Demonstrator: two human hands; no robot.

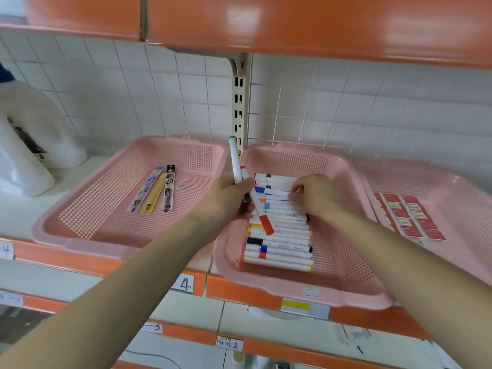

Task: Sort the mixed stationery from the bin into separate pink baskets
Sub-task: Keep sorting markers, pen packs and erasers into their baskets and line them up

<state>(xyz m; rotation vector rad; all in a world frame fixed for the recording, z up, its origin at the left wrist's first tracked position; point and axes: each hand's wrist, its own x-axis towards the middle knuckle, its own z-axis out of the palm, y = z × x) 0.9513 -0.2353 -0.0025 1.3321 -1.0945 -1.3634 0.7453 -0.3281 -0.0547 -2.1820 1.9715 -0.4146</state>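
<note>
Middle basket (253,284): markers (282,237); left basket (87,245): refills (157,190)

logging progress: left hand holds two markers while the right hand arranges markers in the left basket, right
No. The head view shows the right hand arranging markers in the middle basket; the left hand does hold two markers.

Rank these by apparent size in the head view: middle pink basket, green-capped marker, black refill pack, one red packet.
1. middle pink basket
2. green-capped marker and black refill pack: look alike; the left hand hides part of the marker, so unranked
3. red packet
</note>
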